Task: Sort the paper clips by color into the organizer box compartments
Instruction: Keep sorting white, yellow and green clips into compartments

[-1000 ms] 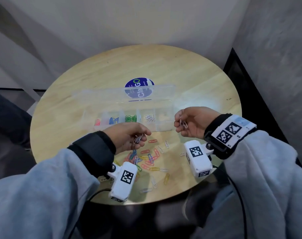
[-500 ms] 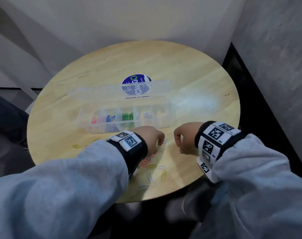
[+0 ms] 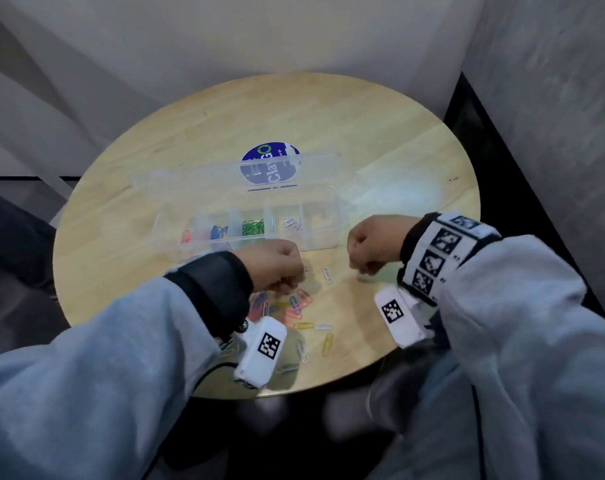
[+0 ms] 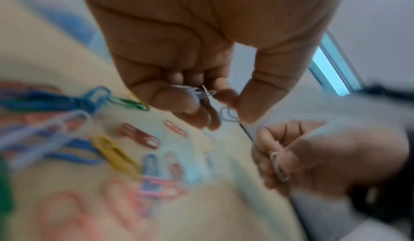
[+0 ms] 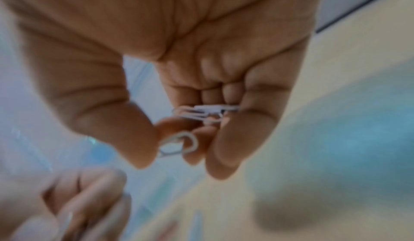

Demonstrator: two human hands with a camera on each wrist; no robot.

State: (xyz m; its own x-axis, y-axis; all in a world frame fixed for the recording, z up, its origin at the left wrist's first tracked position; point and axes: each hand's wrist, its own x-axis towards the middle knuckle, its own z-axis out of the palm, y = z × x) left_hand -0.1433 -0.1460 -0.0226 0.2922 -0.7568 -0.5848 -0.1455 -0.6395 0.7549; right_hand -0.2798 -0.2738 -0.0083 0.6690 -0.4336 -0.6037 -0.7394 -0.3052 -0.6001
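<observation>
Both wrists rolled back since 0.5 s ago; white clips (image 5: 206, 112) pinched in right hand (image 3: 373, 245), white clips (image 4: 197, 90) in left hand (image 3: 277, 268), loose clips (image 3: 294, 306) on surface (image 3: 380, 140) before organizer box (image 3: 322, 237)

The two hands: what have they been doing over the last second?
Both the left hand and right hand dropped from beside the organizer box to the table, each gripping white clips. The box and sorted clips stayed put.
</observation>
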